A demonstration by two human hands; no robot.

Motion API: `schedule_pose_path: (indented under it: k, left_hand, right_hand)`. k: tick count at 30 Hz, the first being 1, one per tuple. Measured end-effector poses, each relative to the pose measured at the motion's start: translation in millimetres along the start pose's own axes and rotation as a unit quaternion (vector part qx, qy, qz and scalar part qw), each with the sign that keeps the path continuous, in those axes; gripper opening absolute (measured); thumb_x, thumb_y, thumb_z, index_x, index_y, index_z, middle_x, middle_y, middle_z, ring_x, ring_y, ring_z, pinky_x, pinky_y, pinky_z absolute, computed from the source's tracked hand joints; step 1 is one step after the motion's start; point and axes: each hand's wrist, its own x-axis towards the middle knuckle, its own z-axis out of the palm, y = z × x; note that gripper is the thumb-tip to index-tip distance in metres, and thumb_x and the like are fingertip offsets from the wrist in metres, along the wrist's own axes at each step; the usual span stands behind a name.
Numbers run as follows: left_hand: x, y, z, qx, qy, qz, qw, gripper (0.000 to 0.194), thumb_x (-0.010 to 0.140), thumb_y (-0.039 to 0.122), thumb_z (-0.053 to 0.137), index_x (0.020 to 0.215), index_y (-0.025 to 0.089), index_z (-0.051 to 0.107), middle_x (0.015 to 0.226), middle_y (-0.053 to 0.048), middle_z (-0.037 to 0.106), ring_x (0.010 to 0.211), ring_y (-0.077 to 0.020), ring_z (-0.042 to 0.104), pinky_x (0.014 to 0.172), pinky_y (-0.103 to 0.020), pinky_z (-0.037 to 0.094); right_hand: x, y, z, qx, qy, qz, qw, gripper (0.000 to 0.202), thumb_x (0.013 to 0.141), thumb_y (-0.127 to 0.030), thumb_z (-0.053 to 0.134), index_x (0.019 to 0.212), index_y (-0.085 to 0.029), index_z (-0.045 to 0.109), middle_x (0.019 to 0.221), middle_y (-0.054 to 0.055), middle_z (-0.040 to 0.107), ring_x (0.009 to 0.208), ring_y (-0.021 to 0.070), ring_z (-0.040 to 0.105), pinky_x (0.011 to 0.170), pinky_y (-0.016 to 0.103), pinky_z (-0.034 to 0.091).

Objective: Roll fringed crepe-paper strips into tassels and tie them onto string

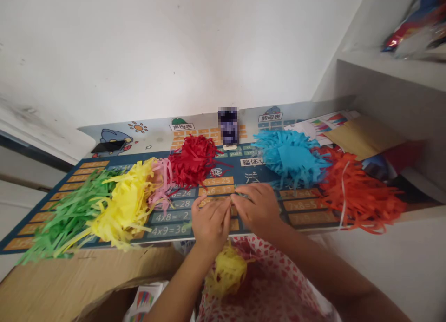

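Note:
My left hand [211, 222] and my right hand [257, 208] meet over the front middle of a printed learning mat [167, 218]. Their fingers are bent, with the tips close together; whatever is between them, if anything, is too small or hidden. Just beyond the left hand lies a red bunch of shredded paper [195, 160]. Further left are pink [160, 185], yellow [127, 203] and green [78, 208] fringed paper bunches. A blue fringed bunch [294, 157] and an orange-red one [360, 192] with a pale string lie to the right.
A phone with a blurred screen [228, 127] stands against the wall. A dark phone [110, 147] lies at the back left. Brown paper [364, 136] and printed sheets sit at the right. Below the edge, a yellow paper bunch [228, 271] rests on heart-patterned fabric [289, 275], beside an open cardboard box [104, 303].

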Motion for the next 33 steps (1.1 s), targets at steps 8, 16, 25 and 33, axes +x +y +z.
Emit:
schedule_pose_path:
  k: [8, 16, 25, 33]
  left_hand:
    - [-1.3, 15.9, -2.4, -0.009, 0.050, -0.047, 0.998, 0.015, 0.090, 0.014, 0.056, 0.098, 0.022, 0.066, 0.087, -0.003, 0.078, 0.077, -0.0168, 0.073, 0.097, -0.044, 0.043]
    - [-10.7, 21.0, -16.2, -0.175, -0.009, -0.079, 0.981, 0.014, 0.088, 0.017, 0.059, 0.097, 0.021, 0.069, 0.085, -0.002, 0.076, 0.076, -0.0156, 0.072, 0.094, -0.039, 0.051]
    - [-12.0, 17.9, -5.6, -0.188, -0.050, -0.075, 0.978, 0.017, 0.089, 0.017, 0.057, 0.099, 0.022, 0.070, 0.089, -0.002, 0.077, 0.081, -0.0170, 0.072, 0.092, -0.035, 0.052]
    - [-10.9, 4.3, 0.9, -0.385, -0.060, -0.287, 0.875, 0.020, 0.095, 0.024, 0.049, 0.085, 0.020, 0.066, 0.080, -0.003, 0.071, 0.087, -0.0184, 0.066, 0.084, -0.032, 0.052]
  right_hand:
    - [-4.1, -28.8, -4.4, 0.143, 0.022, 0.112, 0.983, 0.025, 0.095, -0.019, 0.046, 0.104, -0.020, 0.069, 0.086, 0.006, 0.072, 0.078, 0.0166, 0.065, 0.071, 0.029, 0.051]
    - [-9.6, -17.6, -20.8, 0.316, 0.003, 0.112, 0.942, 0.016, 0.091, -0.023, 0.060, 0.103, -0.023, 0.072, 0.081, 0.002, 0.071, 0.072, 0.0123, 0.066, 0.066, 0.022, 0.051]
    - [-9.0, -11.8, -17.6, 0.389, 0.000, 0.173, 0.905, 0.006, 0.086, -0.024, 0.067, 0.083, -0.022, 0.071, 0.073, 0.000, 0.063, 0.070, 0.0127, 0.060, 0.064, 0.025, 0.047]
    - [9.5, 13.3, -10.6, 0.364, -0.013, 0.173, 0.915, 0.009, 0.088, -0.028, 0.065, 0.082, -0.021, 0.068, 0.079, 0.001, 0.066, 0.076, 0.0142, 0.062, 0.071, 0.026, 0.048]
